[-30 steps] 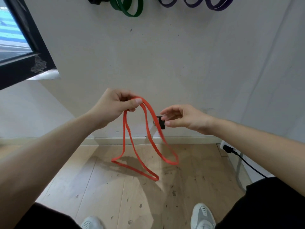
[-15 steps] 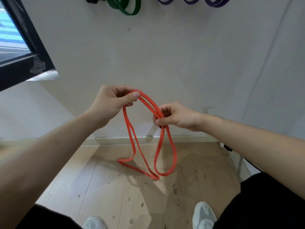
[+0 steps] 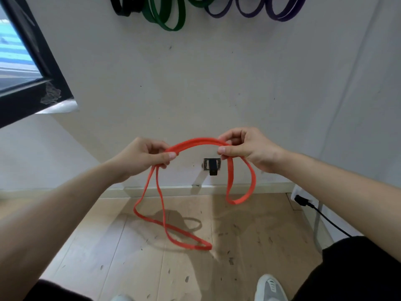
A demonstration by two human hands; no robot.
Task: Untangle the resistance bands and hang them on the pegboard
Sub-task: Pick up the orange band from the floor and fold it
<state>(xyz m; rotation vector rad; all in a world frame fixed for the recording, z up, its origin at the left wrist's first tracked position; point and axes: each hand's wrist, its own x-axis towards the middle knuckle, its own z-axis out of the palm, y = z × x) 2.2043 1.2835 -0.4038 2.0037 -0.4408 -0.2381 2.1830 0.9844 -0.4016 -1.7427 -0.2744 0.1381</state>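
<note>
An orange resistance band (image 3: 196, 141) arches between my two hands in front of the white wall. My left hand (image 3: 143, 156) grips its left end, thumb pressed over the strands. My right hand (image 3: 245, 147) pinches the right end. A long loop (image 3: 165, 224) hangs from the left hand and a short loop (image 3: 240, 198) hangs from the right. Black (image 3: 123, 9), green (image 3: 169, 18) and purple bands (image 3: 282, 14) hang at the top of the wall; what holds them lies above the frame.
A small black fitting (image 3: 212, 166) sits low on the wall between my hands. A dark window frame (image 3: 32, 83) juts out at the left. A black plug and cable (image 3: 308, 206) run along the right wall. Scuffed wooden floor (image 3: 130, 257) and my shoe (image 3: 271, 287) lie below.
My right hand reached in, took hold of the band and pulled it to the right. The band now spans both hands in an arch, with separate loops hanging on each side.
</note>
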